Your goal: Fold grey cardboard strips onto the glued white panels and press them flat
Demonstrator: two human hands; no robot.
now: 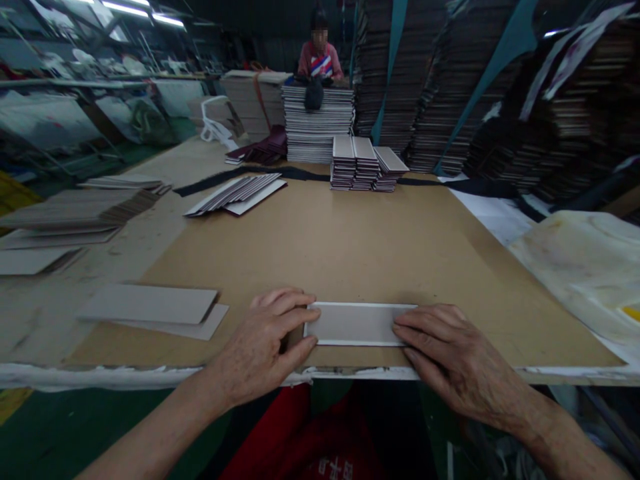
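Note:
A grey rectangular cardboard panel (pixel 357 325) with pale edges lies flat near the front of the worktable, one hand at each end. My left hand (pixel 275 333) grips its left end, with the fingers at the upper corner and the thumb by the lower corner. At the right end, my right hand (pixel 445 350) has its fingers closed over the panel and the thumb along the near edge. The panel's right end is hidden under those fingers. To the left of my left hand lie loose grey cardboard pieces (pixel 155 303), one partly over another.
Fanned panels (pixel 235 193) lie farther back, beside neat stacks of panels (pixel 357 163). Cardboard piles (pixel 75 210) occupy the left side. A whitish plastic container (pixel 585 267) is at right. Behind a tall stack (pixel 320 127) is another person (pixel 320 60). The table's front edge (pixel 125 375) is near my wrists.

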